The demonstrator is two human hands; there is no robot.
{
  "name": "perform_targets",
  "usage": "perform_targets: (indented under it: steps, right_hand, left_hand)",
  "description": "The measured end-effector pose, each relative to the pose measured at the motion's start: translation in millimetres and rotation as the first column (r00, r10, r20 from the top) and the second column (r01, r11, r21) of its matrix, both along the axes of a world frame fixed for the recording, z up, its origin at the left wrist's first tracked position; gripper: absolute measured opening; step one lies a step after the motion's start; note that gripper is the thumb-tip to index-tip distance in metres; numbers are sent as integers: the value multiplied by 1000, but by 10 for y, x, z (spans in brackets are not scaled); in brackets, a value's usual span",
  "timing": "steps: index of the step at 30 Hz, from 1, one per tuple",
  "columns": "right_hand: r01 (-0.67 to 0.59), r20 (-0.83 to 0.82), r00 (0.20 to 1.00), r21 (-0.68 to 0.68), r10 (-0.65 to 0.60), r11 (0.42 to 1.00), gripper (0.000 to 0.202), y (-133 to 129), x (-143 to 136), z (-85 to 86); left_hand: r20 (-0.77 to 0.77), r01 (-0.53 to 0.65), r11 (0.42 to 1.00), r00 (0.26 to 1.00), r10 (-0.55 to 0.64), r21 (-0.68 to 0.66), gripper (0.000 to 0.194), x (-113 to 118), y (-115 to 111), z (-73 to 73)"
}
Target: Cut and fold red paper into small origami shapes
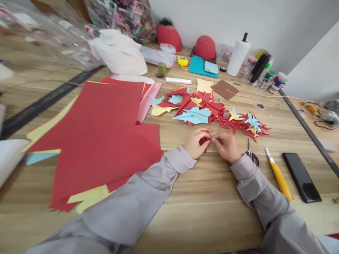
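Note:
Between my two hands is a small piece of folded red paper (204, 140), partly hidden by the fingers. My left hand (194, 144) is closed around it, and a red tip pokes out above the fingers. Thumb and fingertips of my right hand (226, 145) pinch its right end. Just beyond the hands lies a heap of folded paper pieces in red, light blue and yellow, with a blue paper plane (194, 115) at its front. Small scissors (253, 155) lie beside my right wrist, partly covered by the sleeve.
Large red paper sheets (103, 130) cover the left side. To the right are a yellow-handled knife (280, 178) and a black phone (302, 177). Farther back stand a white roll (238, 56), a yellow tape measure (182, 61), brown paper (225, 89) and several bottles.

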State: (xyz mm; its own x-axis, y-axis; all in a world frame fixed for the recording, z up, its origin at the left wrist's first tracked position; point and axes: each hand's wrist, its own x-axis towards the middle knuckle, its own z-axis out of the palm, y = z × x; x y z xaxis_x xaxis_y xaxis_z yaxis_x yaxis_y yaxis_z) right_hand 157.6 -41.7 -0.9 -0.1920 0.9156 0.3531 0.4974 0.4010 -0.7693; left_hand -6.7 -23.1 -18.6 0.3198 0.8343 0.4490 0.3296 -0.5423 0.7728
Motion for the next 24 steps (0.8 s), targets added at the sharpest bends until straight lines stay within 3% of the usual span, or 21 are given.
perform_targets:
  steps: [13,24]
  right_hand:
    - [-41,-106,994,-128,27,991,21,9,14,-20]
    - [-33,-39,999,-109,29,994,20,19,10,3]
  left_hand:
    - [45,-35,997,998,38,-62,5,-8,1,16]
    - [25,-22,1000,999,22,-13,5,-11,8,4]
